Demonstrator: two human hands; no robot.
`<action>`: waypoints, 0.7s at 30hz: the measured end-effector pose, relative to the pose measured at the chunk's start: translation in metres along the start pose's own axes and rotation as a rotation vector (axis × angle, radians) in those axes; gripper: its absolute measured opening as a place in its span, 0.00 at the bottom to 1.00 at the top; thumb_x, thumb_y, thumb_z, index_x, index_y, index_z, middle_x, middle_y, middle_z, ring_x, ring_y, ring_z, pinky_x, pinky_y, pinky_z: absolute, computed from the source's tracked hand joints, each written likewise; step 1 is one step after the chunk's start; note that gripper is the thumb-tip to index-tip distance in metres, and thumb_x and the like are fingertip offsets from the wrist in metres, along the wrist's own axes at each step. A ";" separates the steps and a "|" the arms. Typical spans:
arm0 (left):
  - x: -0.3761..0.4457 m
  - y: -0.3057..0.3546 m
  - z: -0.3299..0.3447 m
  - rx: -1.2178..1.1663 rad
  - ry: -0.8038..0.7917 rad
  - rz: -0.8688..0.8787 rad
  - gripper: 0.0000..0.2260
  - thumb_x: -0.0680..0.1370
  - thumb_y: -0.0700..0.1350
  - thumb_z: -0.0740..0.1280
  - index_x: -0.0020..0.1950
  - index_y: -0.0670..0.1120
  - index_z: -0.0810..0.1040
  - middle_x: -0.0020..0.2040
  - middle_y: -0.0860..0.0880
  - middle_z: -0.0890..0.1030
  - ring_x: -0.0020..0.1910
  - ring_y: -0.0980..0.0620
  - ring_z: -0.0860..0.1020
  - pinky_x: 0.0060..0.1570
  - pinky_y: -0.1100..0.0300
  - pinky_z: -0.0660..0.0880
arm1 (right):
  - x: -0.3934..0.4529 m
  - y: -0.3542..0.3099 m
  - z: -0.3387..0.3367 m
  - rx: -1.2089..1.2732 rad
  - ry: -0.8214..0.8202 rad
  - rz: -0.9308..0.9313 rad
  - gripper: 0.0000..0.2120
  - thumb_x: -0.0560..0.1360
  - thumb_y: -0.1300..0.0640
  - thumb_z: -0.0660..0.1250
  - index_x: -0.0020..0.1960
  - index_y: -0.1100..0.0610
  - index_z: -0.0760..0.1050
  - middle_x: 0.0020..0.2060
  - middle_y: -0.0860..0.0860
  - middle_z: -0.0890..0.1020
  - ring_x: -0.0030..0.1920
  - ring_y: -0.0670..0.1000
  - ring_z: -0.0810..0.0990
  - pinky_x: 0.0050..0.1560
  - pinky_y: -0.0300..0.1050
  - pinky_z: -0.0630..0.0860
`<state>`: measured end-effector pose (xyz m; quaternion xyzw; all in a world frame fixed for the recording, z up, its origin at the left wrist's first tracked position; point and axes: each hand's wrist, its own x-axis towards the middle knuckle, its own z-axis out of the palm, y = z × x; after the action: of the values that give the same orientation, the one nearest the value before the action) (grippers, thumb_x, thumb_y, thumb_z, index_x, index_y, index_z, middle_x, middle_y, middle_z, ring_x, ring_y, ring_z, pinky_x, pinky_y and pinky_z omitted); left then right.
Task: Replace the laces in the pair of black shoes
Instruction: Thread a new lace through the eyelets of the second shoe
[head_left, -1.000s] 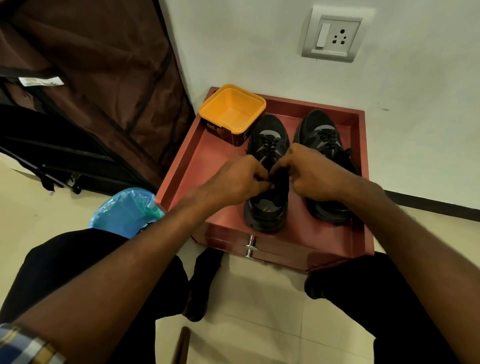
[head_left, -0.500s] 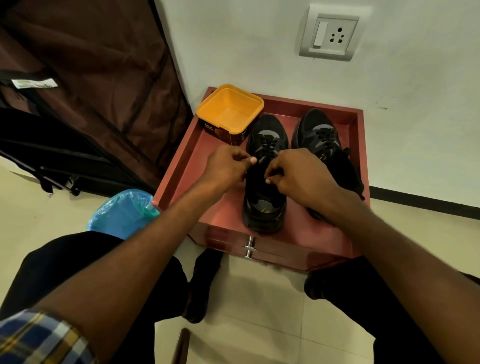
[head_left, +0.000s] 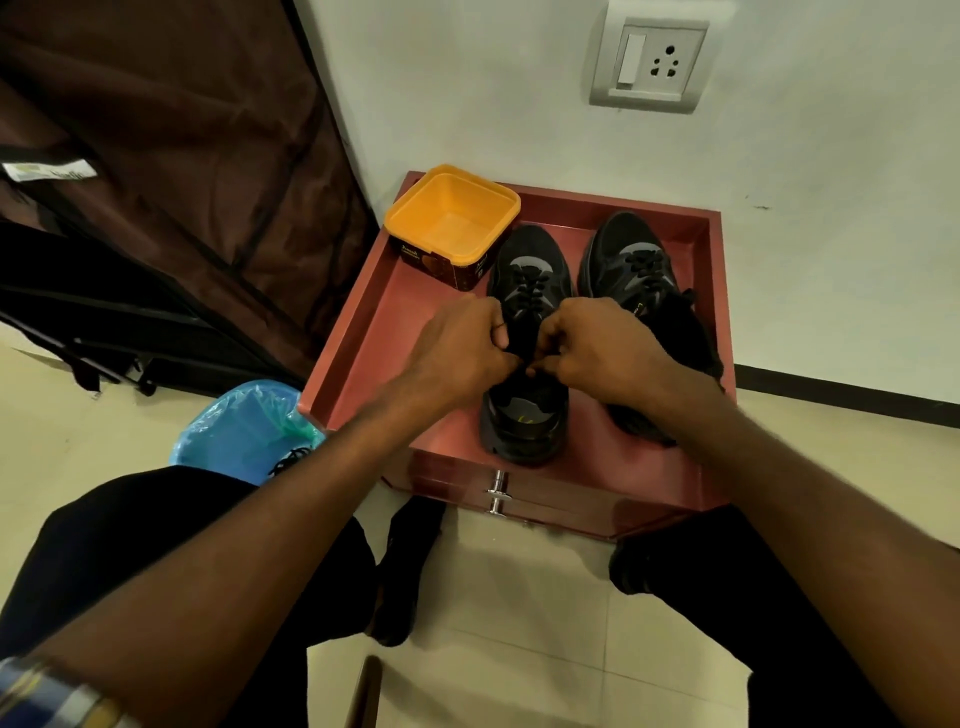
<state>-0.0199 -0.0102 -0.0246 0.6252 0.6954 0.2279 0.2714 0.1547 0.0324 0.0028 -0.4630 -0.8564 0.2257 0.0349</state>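
Red cabinet top (head_left: 363, 332), both hands (head_left: 524, 358) curled, pinching left shoe (head_left: 524, 415) lace (head_left: 530, 291).

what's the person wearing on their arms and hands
Both hands, left hand and right hand, are bare: no gloves, and no rings or watch that I can make out. Both forearms are uncovered too. Only the left arm shows a sleeve, rolled or short, in a blue, white and yellow check.
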 end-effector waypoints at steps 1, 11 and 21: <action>0.003 0.001 0.003 -0.007 -0.008 -0.036 0.11 0.71 0.43 0.75 0.37 0.49 0.73 0.36 0.51 0.79 0.38 0.50 0.80 0.37 0.51 0.78 | 0.001 -0.003 0.005 -0.008 0.019 0.017 0.05 0.74 0.52 0.76 0.41 0.46 0.81 0.36 0.43 0.80 0.41 0.46 0.81 0.42 0.48 0.81; -0.004 0.007 -0.013 -0.386 -0.021 -0.288 0.11 0.82 0.47 0.70 0.57 0.45 0.70 0.47 0.47 0.76 0.40 0.52 0.74 0.38 0.55 0.75 | -0.027 0.037 -0.037 -0.099 0.451 0.326 0.14 0.76 0.56 0.71 0.61 0.54 0.79 0.58 0.55 0.78 0.57 0.58 0.78 0.52 0.52 0.76; 0.000 0.016 0.010 -0.327 -0.075 -0.222 0.16 0.71 0.43 0.78 0.48 0.49 0.71 0.49 0.44 0.81 0.51 0.44 0.81 0.52 0.41 0.81 | -0.027 0.062 -0.036 -0.104 0.325 0.410 0.29 0.74 0.64 0.70 0.73 0.48 0.74 0.61 0.57 0.82 0.58 0.64 0.81 0.55 0.56 0.79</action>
<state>-0.0010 -0.0089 -0.0214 0.5003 0.7033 0.2830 0.4184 0.2278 0.0527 0.0134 -0.6581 -0.7385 0.1061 0.1018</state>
